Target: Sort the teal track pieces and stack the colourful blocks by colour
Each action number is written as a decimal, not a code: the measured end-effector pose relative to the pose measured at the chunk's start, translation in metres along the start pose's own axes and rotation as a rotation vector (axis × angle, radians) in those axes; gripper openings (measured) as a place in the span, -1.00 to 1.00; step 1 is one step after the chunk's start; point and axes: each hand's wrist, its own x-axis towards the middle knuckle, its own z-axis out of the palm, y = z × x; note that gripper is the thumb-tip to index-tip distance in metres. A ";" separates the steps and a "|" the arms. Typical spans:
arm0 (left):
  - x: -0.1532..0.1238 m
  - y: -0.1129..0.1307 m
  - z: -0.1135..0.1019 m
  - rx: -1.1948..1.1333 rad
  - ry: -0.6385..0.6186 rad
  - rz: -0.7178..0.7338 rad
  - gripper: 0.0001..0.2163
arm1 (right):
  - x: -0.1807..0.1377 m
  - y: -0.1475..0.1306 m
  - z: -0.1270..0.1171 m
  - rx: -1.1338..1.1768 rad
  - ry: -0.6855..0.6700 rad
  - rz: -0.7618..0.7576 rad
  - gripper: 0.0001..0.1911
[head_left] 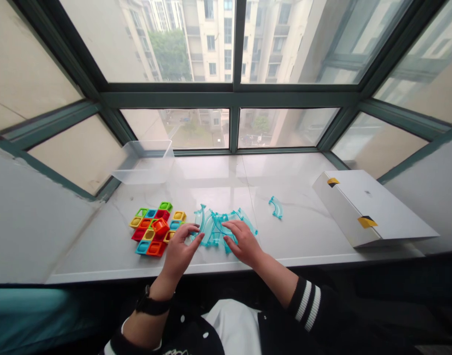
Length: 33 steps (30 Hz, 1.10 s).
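A loose pile of clear turquoise curved track pieces [213,231] lies on the white sill, in front of me. At its left edge is my left hand [180,250], thumb and forefinger apart, with nothing visibly gripped. My right hand [244,242] reaches over the pile's right side, its fingers apart from the thumb; whether the fingertips touch a piece is hard to make out. A single curved track piece [278,209] lies apart, to the right. Left of my left hand sit several coloured hollow blocks [149,234] in a close group, an orange block [160,226] on top.
At the back left stands a clear plastic bin [142,176]. A white box [374,207] with yellow-and-black tabs occupies the right end. The white sill [303,236] ends in a front edge near my forearms, and green-framed windows [231,98] close off the back and sides.
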 end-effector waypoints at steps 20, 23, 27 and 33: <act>0.002 0.048 0.062 0.036 -0.326 0.306 -0.74 | -0.019 0.012 -0.055 0.011 0.033 0.015 -0.58; 0.005 0.046 0.063 -0.033 -0.356 0.264 -0.75 | -0.024 0.016 -0.054 0.012 0.016 0.018 -0.57; 0.006 0.045 0.065 -0.094 -0.363 0.192 -0.80 | -0.026 0.017 -0.053 0.029 0.018 0.025 -0.57; 0.010 0.045 0.073 -0.182 -0.313 0.084 -0.83 | -0.027 0.013 -0.053 0.122 0.043 0.085 -0.56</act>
